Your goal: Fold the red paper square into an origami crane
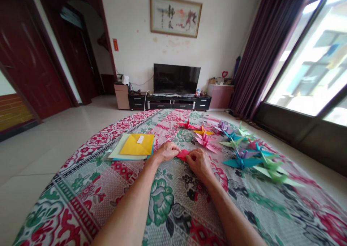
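A small folded piece of red paper (182, 155) lies low over the patterned tablecloth (168, 228), between my two hands. My left hand (168, 152) pinches its left corner with thumb and fingers. On the other side, my right hand (199, 161) has its fingers closed on the paper's right edge. Parts of the paper are hidden behind the fingertips. To the left of my left hand sits a stack of square paper sheets, a yellow sheet (135, 149) on top with a small white tag. Several folded paper cranes stand to the right, among them a blue crane (242, 160).
A pink crane (205, 142), an orange crane (203, 131) and a red crane (188, 124) stand just beyond my right hand. Green cranes (272, 168) are at the far right. Past the round table are a television (176, 79) and a low cabinet (172, 103).
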The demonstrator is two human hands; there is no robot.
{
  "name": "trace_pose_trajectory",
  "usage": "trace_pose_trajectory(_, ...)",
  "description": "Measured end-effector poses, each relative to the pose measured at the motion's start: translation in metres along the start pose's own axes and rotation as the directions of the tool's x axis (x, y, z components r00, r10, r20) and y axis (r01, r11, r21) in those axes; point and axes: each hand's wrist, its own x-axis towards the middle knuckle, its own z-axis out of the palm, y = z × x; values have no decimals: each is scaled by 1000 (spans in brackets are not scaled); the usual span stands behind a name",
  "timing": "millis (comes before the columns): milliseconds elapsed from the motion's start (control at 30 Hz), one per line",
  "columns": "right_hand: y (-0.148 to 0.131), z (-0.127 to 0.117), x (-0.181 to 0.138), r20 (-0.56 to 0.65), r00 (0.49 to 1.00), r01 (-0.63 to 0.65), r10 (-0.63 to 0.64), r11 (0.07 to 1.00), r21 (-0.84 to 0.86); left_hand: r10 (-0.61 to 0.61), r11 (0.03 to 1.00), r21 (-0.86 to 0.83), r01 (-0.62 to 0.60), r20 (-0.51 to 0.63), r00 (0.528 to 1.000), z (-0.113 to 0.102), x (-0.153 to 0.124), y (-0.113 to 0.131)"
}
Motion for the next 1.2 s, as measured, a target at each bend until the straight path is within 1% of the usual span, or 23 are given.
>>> trace_pose_trajectory(67,0,0,0,2,1000,-2,2,1000,-7,-14,999,-34,13,-6,1000,1,0,-1)
trace_pose_trajectory(200,0,1,1,-3,1000,-11,11,1000,-12,3,997,-71,-2,2,1000,5,0,0)
trace_pose_trajectory(400,-2,0,0,-15,1000,-21,21,1000,-20,-20,1000,11,21,-48,999,8,-2,4)
trace_pose_trajectory(667,-3,-1,0,-1,1000,-21,20,999,-30,-23,998,55,28,-75,997,11,-3,7)
trace_pose_trajectory(767,-3,-1,0,-4,1000,-10,10,999,-39,-1,997,78,8,-90,996,12,0,3)
trace_pose_trajectory(900,-4,-1,0,-2,1000,-8,8,999,-49,37,998,43,-34,-79,996,12,1,-1)
trace_pose_trajectory(1100,-5,-2,0,-1,1000,-12,12,999,-44,-10,997,71,15,-65,998,13,-2,6)
trace_pose_trajectory(1200,-6,-3,-1,10,1000,-29,29,999,-41,-7,995,98,17,-97,995,15,-3,8)
